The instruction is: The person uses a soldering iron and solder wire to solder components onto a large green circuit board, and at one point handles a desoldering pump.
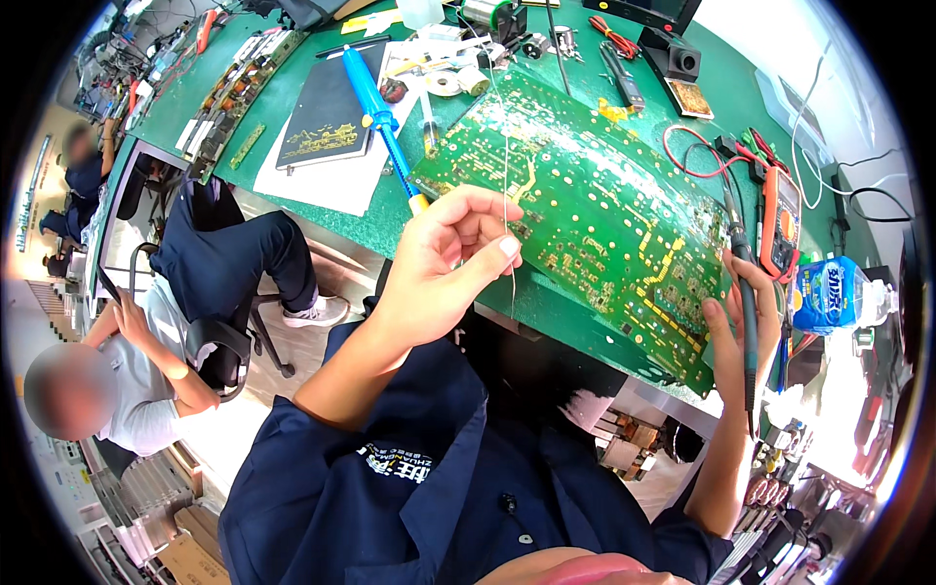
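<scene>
A large green circuit board (585,195) lies at a slant on the green bench, its near edge reaching past the bench's front. My left hand (444,263) is closed in a pinch over the board's left part, holding a thin strand of solder wire (506,156) that runs upward and hangs a little below the fingers. My right hand (746,317) is at the board's right edge. A soldering iron (748,331) with a dark handle lies in that hand, its tip pointing down toward me, while the thumb rests by the board's edge.
Left of the board lie a blue solder sucker (369,93) and a black notebook (336,107) on white paper. To the right are an orange multimeter (780,224) and a blue-labelled bottle (829,295). An iron stand (678,63) is behind. A seated person (146,361) is at left.
</scene>
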`<action>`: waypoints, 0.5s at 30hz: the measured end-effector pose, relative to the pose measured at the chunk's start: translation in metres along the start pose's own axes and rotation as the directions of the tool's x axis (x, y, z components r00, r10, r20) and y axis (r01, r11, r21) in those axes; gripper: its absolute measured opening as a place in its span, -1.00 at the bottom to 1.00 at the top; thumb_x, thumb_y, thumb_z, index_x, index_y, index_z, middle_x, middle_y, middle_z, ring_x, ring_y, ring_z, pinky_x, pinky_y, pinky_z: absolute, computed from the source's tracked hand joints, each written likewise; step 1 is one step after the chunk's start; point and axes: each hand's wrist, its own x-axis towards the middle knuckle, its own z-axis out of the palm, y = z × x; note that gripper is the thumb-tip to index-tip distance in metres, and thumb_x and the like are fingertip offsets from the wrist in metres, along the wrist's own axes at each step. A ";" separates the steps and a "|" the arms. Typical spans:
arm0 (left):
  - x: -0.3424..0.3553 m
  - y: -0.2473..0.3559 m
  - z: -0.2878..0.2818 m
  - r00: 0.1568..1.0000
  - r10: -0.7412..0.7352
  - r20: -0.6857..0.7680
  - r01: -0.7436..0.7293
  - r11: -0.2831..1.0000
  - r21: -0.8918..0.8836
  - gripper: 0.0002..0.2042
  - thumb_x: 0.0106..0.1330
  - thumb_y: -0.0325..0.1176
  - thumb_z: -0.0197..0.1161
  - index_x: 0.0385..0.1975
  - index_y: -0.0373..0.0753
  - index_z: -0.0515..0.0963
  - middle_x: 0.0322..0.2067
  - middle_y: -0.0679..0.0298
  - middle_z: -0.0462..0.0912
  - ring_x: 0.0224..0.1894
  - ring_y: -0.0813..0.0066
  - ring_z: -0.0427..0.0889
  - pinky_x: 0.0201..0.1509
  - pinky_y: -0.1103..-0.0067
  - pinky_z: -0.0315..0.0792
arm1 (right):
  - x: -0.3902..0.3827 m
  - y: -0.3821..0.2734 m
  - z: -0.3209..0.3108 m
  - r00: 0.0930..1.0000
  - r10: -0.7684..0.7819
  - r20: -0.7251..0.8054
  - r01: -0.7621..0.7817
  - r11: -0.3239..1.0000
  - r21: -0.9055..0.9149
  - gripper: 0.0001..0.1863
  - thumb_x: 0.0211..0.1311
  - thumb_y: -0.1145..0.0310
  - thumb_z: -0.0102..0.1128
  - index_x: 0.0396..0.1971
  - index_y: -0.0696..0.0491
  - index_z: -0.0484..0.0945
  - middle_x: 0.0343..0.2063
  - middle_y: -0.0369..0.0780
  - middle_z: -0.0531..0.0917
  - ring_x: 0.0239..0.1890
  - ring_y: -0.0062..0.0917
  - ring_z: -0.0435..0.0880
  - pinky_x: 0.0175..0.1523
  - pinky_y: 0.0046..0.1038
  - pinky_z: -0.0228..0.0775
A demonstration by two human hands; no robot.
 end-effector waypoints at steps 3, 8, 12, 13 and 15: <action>0.002 -0.003 0.007 1.000 0.008 -0.003 -0.008 1.000 -0.029 -0.80 0.29 -0.50 0.18 -0.14 -0.37 0.43 -0.47 0.32 0.52 -0.39 0.61 0.54 -0.32 0.70 0.41 | 0.005 -0.004 0.002 1.000 -0.007 0.022 0.008 0.997 -0.074 -0.48 0.01 0.57 0.28 0.04 0.05 0.41 0.07 -0.16 0.54 0.13 -0.41 0.49 0.24 -0.34 0.25; 0.009 -0.009 0.019 0.999 -0.031 0.021 0.033 0.994 -0.108 -0.87 0.28 -0.52 0.20 -0.24 -0.33 0.43 -0.45 0.33 0.53 -0.39 0.61 0.56 -0.32 0.70 0.44 | 0.016 -0.004 0.004 0.998 -0.051 0.034 0.052 0.998 -0.037 -0.52 0.02 0.52 0.30 0.02 0.05 0.43 0.01 -0.16 0.58 0.11 -0.44 0.50 0.23 -0.36 0.25; 0.015 -0.013 0.027 0.995 -0.052 0.087 0.062 0.991 -0.122 -0.89 0.28 -0.52 0.21 -0.29 -0.31 0.42 -0.44 0.32 0.53 -0.41 0.61 0.56 -0.35 0.71 0.44 | 0.022 -0.007 0.005 0.999 -0.031 0.031 0.033 0.999 -0.042 -0.54 0.04 0.45 0.31 0.00 0.05 0.45 -0.01 -0.16 0.59 0.05 -0.46 0.53 0.22 -0.38 0.27; 0.018 -0.014 0.028 0.994 -0.039 0.106 0.053 0.990 -0.133 -0.90 0.28 -0.52 0.21 -0.32 -0.32 0.41 -0.44 0.31 0.54 -0.42 0.63 0.55 -0.36 0.72 0.43 | 0.024 -0.007 0.005 0.999 -0.040 0.032 0.042 0.998 -0.045 -0.54 0.04 0.45 0.31 0.00 0.05 0.45 -0.02 -0.16 0.60 0.05 -0.46 0.53 0.22 -0.38 0.27; 0.020 -0.016 0.035 0.991 -0.048 0.126 0.064 0.989 -0.131 -0.90 0.27 -0.52 0.21 -0.33 -0.32 0.42 -0.44 0.29 0.55 -0.43 0.64 0.55 -0.37 0.73 0.42 | 0.023 -0.011 0.004 0.999 -0.020 0.048 0.024 0.996 -0.089 -0.56 0.05 0.47 0.29 -0.01 0.06 0.45 -0.02 -0.18 0.59 0.07 -0.48 0.52 0.23 -0.39 0.27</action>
